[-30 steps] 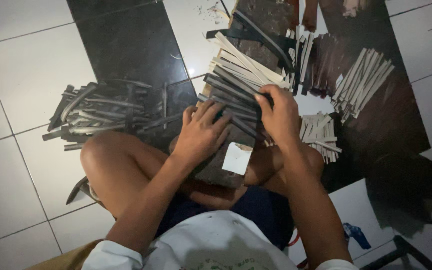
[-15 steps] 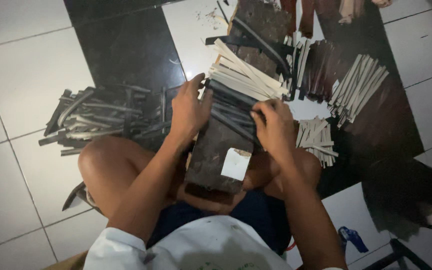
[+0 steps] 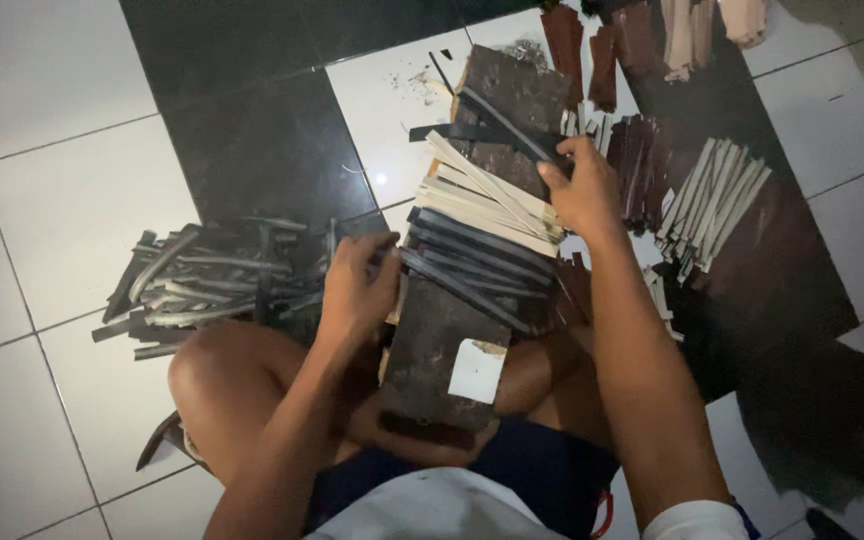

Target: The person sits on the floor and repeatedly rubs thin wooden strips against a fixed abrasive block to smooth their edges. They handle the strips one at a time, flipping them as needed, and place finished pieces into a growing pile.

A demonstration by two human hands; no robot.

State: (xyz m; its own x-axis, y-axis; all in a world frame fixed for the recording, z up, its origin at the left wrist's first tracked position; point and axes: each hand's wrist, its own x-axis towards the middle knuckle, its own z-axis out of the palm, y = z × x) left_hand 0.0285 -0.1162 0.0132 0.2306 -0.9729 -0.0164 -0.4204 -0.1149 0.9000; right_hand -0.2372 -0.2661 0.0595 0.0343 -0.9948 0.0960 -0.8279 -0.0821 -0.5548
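A long dark wooden board (image 3: 442,350) rests on my crossed legs and reaches out over the floor. Rows of dark strips (image 3: 472,265) and pale strips (image 3: 487,200) lie across it. My left hand (image 3: 357,285) presses on the left ends of the dark strips. My right hand (image 3: 582,185) is stretched farther out, its fingers closed on a thin dark strip (image 3: 497,125) lying on the board's far end. A white patch (image 3: 477,370) sits on the near part of the board.
A heap of grey-dark strips (image 3: 207,285) lies on the tiles to my left. To the right are bundles of pale strips (image 3: 717,200), dark reddish strips (image 3: 637,165) and brown pieces (image 3: 602,50) at the top. The floor has white and black tiles.
My right hand moved from the stacked strips out to the board's far end and took hold of a thin dark strip. My left hand slid down to the strips' left ends.
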